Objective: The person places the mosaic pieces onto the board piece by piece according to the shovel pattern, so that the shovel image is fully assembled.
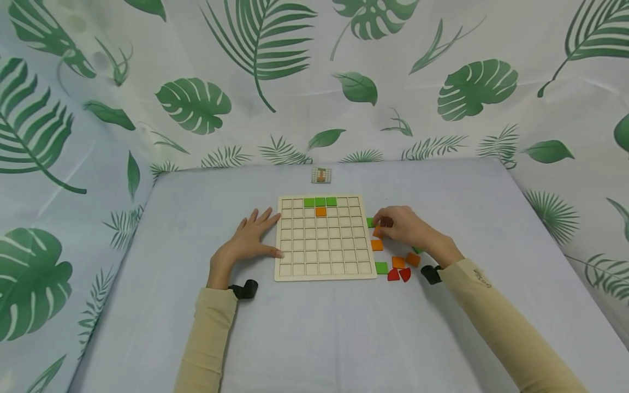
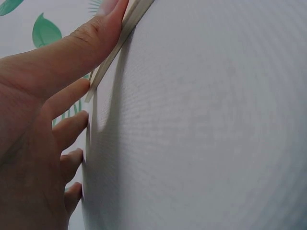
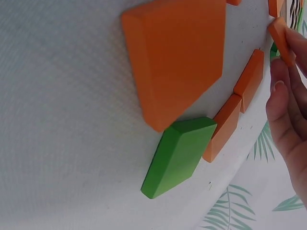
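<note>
A pale wooden grid board (image 1: pixel 339 238) lies on the table. Three green square tiles (image 1: pixel 320 202) fill part of its far row, and one orange tile (image 1: pixel 321 212) sits just below them. My left hand (image 1: pixel 247 238) is spread against the board's left edge, thumb (image 2: pixel 98 38) at the rim. Beyond the right edge, my right hand (image 1: pixel 404 225) pinches an orange square tile (image 3: pixel 281 40) between thumb and fingers, tilted on edge in the right wrist view. Under that hand, a green tile (image 1: pixel 370 222) lies partly covered.
Right of the board lie loose orange tiles (image 1: pixel 398 262), a green tile (image 1: pixel 381 268) and two red quarter-round pieces (image 1: pixel 393 274). A small pattern card (image 1: pixel 321 175) rests behind the board. Leaf-printed cloth (image 1: pixel 358 125) hangs around the table.
</note>
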A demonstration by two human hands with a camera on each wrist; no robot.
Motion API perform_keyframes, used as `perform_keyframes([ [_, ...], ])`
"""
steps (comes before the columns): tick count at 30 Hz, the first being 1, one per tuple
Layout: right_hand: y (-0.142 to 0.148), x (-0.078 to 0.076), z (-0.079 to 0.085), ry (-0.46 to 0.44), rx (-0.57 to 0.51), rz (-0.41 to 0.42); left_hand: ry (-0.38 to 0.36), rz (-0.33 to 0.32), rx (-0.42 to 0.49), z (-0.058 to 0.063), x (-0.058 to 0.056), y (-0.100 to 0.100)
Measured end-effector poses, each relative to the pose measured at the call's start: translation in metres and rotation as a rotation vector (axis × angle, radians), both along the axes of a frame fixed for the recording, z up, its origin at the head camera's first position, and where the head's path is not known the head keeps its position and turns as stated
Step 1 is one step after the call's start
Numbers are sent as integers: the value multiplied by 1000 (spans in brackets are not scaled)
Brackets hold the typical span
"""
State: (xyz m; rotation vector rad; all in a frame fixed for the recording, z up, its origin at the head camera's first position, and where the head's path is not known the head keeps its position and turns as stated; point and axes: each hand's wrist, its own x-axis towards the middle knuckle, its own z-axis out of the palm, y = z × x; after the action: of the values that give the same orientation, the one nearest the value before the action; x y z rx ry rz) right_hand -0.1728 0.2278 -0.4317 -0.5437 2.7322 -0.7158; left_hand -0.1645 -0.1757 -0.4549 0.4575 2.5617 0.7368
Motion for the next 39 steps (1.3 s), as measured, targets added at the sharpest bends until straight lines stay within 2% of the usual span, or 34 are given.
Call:
perform_keyframes([
  [8, 1, 0, 3, 17, -32, 6, 5, 1, 3, 1, 0, 0],
  [39, -10, -4, 11, -47, -107, -63, 1, 2, 5, 0, 1, 1],
])
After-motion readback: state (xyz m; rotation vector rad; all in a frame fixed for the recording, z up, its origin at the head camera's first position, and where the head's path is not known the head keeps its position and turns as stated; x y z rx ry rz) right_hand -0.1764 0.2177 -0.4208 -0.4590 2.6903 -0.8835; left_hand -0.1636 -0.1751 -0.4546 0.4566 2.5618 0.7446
